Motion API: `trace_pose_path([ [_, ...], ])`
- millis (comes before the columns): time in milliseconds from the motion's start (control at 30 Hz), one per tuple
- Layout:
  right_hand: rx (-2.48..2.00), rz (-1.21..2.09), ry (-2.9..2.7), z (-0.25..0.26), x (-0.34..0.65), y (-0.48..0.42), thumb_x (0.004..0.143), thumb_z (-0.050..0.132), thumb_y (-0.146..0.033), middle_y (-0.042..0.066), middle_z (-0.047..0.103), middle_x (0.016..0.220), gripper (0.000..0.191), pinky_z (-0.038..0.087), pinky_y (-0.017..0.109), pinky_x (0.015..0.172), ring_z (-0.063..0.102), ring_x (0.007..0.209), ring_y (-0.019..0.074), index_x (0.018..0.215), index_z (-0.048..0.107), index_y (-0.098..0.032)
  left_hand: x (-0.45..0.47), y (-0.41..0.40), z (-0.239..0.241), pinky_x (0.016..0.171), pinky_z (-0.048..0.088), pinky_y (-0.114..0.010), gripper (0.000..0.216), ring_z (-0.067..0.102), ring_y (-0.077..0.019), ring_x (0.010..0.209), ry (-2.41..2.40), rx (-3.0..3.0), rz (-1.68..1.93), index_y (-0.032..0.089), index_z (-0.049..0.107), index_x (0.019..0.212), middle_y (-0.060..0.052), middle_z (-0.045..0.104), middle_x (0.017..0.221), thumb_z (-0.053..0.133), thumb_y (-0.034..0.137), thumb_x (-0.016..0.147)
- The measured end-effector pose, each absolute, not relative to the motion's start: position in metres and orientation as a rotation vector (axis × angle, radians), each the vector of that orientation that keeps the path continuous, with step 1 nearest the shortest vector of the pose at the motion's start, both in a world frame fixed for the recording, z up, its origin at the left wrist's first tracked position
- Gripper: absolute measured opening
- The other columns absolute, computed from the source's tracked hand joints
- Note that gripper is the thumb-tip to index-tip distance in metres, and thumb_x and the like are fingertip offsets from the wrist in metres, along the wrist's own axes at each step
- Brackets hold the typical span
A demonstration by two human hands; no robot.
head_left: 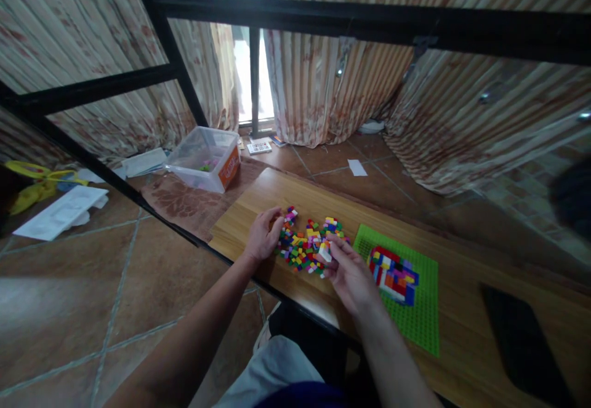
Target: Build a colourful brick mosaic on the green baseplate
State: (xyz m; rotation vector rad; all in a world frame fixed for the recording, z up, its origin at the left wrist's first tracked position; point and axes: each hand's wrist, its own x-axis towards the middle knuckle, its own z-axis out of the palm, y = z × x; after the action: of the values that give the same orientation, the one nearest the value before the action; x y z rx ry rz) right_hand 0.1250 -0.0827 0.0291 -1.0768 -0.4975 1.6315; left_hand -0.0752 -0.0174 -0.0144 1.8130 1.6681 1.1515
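A heap of small coloured bricks [308, 243] lies on the wooden table [466, 328]. My left hand [264, 234] rests at the heap's left edge, fingers curled against the bricks; whether it grips one is hidden. My right hand [347, 271] is at the heap's right side, its fingers pinched on a small white brick [324, 252]. To the right lies a green baseplate [418, 297] carrying a patch of red, white, blue and orange bricks [393, 275].
A clear plastic bin [204, 158] with an orange label stands on a brown mat on the tiled floor beyond the table. Papers [60, 211] and yellow items lie at the left. A dark flat object [521, 346] lies on the table's right. A black metal frame crosses overhead.
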Motion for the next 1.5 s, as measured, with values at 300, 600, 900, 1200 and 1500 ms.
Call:
trace_pose_path([
  [300, -1.030, 1.572, -0.357, 0.024, 0.125, -0.112, 0.061, 0.084, -0.020, -0.004, 0.070, 0.083, 0.030, 0.053, 0.016, 0.061, 0.063, 0.072, 0.0072, 0.088, 0.072, -0.025, -0.074, -0.017, -0.017, 0.096, 0.049, -0.036, 0.035, 0.063, -0.0209, 0.103, 1.683, 1.770, 1.195, 0.018, 0.063, 0.115, -0.008, 0.070, 0.108, 0.049, 0.038, 0.090],
  [600, -0.931, 1.765, -0.275, 0.028, 0.119, -0.118, 0.069, 0.080, -0.028, -0.001, 0.071, 0.084, 0.023, 0.054, 0.021, 0.059, 0.067, 0.074, 0.0121, 0.087, 0.067, -0.023, -0.074, -0.015, -0.019, 0.096, 0.049, -0.037, 0.033, 0.063, -0.0211, 0.103, 1.690, 1.757, 1.187, 0.019, 0.064, 0.112, -0.008, 0.070, 0.108, 0.049, 0.039, 0.090],
  [900, -0.975, 1.602, -0.430, 0.027, 0.108, -0.095, 0.067, 0.081, -0.034, -0.002, 0.068, 0.073, 0.028, 0.049, 0.016, 0.047, 0.061, 0.056, 0.0079, 0.083, 0.063, -0.021, -0.075, -0.015, -0.019, 0.095, 0.049, -0.036, 0.033, 0.063, -0.0209, 0.104, 1.689, 1.762, 1.199, 0.019, 0.064, 0.112, -0.008, 0.070, 0.108, 0.049, 0.038, 0.090],
  [1200, -1.306, 1.281, -0.964, 0.008, 0.098, -0.040, 0.070, 0.070, -0.034, -0.002, 0.068, 0.071, 0.020, 0.053, 0.026, 0.045, 0.062, 0.054, 0.0141, 0.086, 0.069, -0.022, -0.074, -0.016, -0.018, 0.094, 0.050, -0.036, 0.031, 0.063, -0.0209, 0.103, 1.691, 1.763, 1.203, 0.019, 0.064, 0.111, -0.007, 0.070, 0.107, 0.050, 0.036, 0.090],
  [1500, -1.444, 1.198, -1.279, -0.009, 0.102, -0.023, 0.076, 0.061, -0.033, 0.003, 0.072, 0.085, 0.027, 0.047, 0.027, 0.040, 0.063, 0.051, 0.0150, 0.099, 0.071, -0.022, -0.073, -0.018, -0.013, 0.093, 0.050, -0.035, 0.030, 0.063, -0.0206, 0.101, 1.702, 1.753, 1.197, 0.018, 0.065, 0.109, -0.007, 0.070, 0.105, 0.050, 0.036, 0.090],
])
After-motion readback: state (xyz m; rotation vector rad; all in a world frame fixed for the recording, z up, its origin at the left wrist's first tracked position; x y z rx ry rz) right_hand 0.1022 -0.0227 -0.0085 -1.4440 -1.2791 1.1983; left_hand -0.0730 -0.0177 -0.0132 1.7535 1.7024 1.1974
